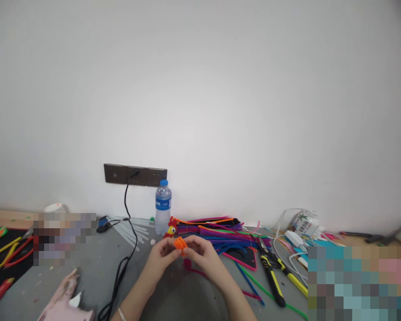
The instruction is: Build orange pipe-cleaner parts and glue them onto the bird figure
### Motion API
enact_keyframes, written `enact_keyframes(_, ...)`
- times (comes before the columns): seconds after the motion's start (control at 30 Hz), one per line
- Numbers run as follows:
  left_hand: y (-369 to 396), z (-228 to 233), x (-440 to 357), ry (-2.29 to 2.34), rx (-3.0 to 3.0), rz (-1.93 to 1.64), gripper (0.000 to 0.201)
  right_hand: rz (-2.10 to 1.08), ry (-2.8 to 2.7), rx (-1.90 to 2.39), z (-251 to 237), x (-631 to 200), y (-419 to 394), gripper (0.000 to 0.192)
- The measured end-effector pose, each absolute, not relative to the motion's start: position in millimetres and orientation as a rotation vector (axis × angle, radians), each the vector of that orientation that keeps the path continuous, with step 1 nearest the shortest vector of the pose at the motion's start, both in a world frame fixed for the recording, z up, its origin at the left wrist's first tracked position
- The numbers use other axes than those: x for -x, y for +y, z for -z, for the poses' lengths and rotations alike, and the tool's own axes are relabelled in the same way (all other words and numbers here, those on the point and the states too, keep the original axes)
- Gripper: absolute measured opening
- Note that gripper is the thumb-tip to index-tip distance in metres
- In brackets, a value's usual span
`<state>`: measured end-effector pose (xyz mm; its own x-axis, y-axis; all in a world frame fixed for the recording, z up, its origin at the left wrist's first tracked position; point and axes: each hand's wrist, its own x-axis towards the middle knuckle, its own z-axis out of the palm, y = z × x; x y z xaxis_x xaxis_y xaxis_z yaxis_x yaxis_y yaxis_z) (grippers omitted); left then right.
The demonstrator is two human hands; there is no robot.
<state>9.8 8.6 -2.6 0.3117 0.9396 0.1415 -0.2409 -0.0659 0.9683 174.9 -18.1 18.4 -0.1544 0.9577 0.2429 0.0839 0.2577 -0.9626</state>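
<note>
A small orange pipe-cleaner piece (180,243) sits between the fingertips of both hands above the grey table (173,294). My left hand (162,255) pinches it from the left and my right hand (203,255) from the right. Just behind them stands a small red and yellow pipe-cleaner figure with eyes (171,228). A red pipe cleaner (194,269) lies under my right hand.
A water bottle (162,207) stands by the wall under a socket strip (135,174); a black cable (125,258) runs down the table. Several coloured pipe cleaners (217,232) lie behind, yellow-handled pliers (274,274) to the right, a pink object (65,301) near left.
</note>
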Motion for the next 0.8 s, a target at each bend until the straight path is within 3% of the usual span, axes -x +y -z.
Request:
enact_keyframes(0.43, 14.6, 13.2, -9.5, 0.721, -1.314, -1.189, 0.025, -0.566, -1.669, 1.016, -12.4, -168.5, -16.5, 0.022)
enact_keyframes(0.63, 13.4, 10.4, -7.6, 0.772, -1.413, -1.159, 0.024, -0.46, -1.739, 1.167, -14.3, -172.9, -17.5, 0.019)
enact_keyframes(0.8, 11.8, 10.6, -1.5, 0.965, -1.629, -1.126, 0.038, -0.571, -1.833, 1.315, -12.2, -185.0, -23.2, 0.019)
